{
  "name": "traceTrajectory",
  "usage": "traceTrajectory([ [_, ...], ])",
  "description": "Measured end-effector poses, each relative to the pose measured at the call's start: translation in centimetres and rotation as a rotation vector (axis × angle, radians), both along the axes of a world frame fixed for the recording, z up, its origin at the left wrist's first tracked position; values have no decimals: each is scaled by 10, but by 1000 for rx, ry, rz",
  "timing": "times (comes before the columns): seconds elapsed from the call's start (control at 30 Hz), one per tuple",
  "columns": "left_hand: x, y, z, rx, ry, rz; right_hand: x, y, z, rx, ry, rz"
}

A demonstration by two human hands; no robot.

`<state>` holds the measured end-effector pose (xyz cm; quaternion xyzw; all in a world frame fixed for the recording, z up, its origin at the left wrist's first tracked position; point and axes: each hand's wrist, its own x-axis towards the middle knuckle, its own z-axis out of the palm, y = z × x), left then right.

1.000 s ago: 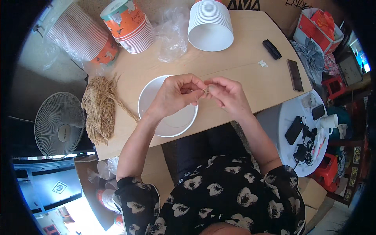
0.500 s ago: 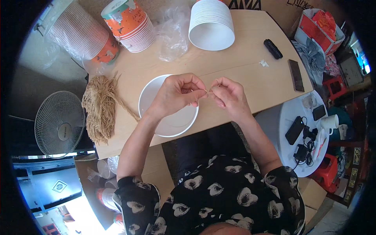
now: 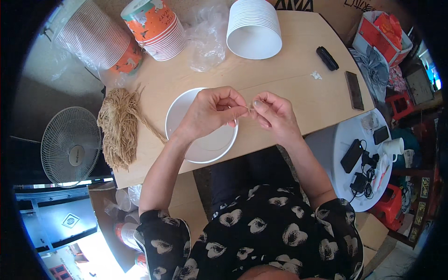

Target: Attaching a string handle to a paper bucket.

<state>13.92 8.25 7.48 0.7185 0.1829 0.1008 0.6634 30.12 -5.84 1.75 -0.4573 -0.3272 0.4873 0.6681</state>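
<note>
My left hand (image 3: pixel 212 112) and my right hand (image 3: pixel 276 115) meet fingertip to fingertip above the table. Thumb and fingers of each are pinched on a thin tan string (image 3: pixel 249 109), a short bit of which shows between them. Below the left hand sits a round white paper bucket (image 3: pixel 173 109), its mouth facing up and partly covered by that hand and forearm. A thick bundle of tan string (image 3: pixel 116 130) lies on the left of the table. From it a loose bunch of strands (image 3: pixel 151 128) runs toward the bucket and passes behind my left forearm.
At the table's (image 3: pixel 289 70) back stand orange patterned bucket stacks (image 3: pixel 161 39), a white nested stack (image 3: pixel 254 39) and a crumpled clear bag (image 3: pixel 205 44). A black object (image 3: pixel 326 58) and a phone (image 3: pixel 354 90) lie right. A fan (image 3: pixel 72 144) stands left; a round side table (image 3: pixel 343 186) holds chargers and a mug.
Both hands keep their pinch on the string. My right thumb and fingertips have shifted slightly, and the right thumbnail now shows. The whole view has moved a little.
</note>
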Motion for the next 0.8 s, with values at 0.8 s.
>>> traceTrajectory([
  [0.8,-1,-5,1,96,26,-12,3,-2,5,5,-240,-230],
])
